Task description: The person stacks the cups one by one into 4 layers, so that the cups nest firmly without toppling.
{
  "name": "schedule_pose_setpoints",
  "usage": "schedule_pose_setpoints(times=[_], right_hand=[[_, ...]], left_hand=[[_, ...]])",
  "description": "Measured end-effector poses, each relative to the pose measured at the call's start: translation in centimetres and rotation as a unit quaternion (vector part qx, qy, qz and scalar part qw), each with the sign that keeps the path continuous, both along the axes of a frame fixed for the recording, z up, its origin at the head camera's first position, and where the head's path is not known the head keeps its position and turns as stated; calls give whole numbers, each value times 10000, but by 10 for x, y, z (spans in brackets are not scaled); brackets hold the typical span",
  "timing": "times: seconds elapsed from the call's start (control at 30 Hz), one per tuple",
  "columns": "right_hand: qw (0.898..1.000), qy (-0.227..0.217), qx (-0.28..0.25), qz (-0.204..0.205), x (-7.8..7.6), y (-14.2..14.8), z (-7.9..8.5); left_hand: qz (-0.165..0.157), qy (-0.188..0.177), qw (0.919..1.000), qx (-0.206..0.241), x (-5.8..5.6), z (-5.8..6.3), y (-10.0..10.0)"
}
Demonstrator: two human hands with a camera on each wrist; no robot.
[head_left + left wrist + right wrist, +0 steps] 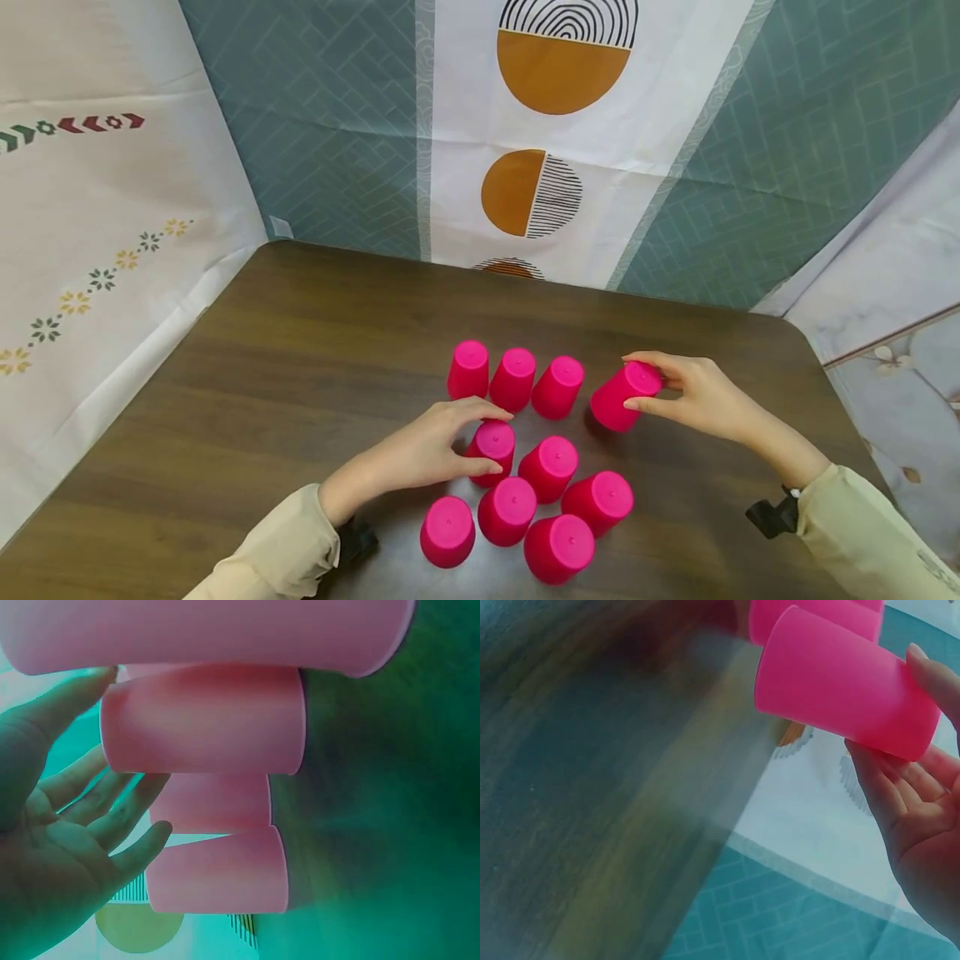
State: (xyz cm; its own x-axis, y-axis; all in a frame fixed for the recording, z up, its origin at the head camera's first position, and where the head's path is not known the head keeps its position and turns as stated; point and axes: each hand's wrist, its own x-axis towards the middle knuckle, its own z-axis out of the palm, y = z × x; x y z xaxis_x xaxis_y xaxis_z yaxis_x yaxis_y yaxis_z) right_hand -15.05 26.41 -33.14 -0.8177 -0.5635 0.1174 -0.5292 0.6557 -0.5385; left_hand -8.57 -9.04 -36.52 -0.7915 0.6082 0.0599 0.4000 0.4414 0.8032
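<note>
Holds in the right hand (693,396) a tilted pink cup (617,406), with thumb on the near side and fingers on the far side, seemingly clear of the table (337,350), toward the right edge. Spreads the left hand (420,446) about a standing cup (492,452), with thumb and fingers on opposite sides; cannot tell whether pressing on it or only surrounding it.

Farther out, toward the table's far edge, shows a row of three cups (513,380), standing mouth-down, just beside the held cup. On the side away from the far edge, counts six more, including the one within the left hand: five close together, plus a leftmost cup (447,532) slightly apart, all mouth-down.

Looks, by judgement, only part-way along: has three cups lined up, one in the right hand not yet set down, six outside that line, and none stacked on another. Cannot tell from the pictures which of those six count as placed and which as waiting.
</note>
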Motion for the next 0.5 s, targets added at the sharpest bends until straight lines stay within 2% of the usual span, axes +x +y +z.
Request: schedule_pose_setpoints(times=[0.2,0.33,0.5], right_hand=[[9997,-216,32,-55,-6,-1,-9],[9998,-173,32,-12,-11,-3,-14],[9997,-125,182,45,-14,-5,-19]], left_hand=[[228,248,9994,127,7,-4,-7],[375,272,9989,100,10,-5,-8],[399,213,9990,50,10,-7,-8]])
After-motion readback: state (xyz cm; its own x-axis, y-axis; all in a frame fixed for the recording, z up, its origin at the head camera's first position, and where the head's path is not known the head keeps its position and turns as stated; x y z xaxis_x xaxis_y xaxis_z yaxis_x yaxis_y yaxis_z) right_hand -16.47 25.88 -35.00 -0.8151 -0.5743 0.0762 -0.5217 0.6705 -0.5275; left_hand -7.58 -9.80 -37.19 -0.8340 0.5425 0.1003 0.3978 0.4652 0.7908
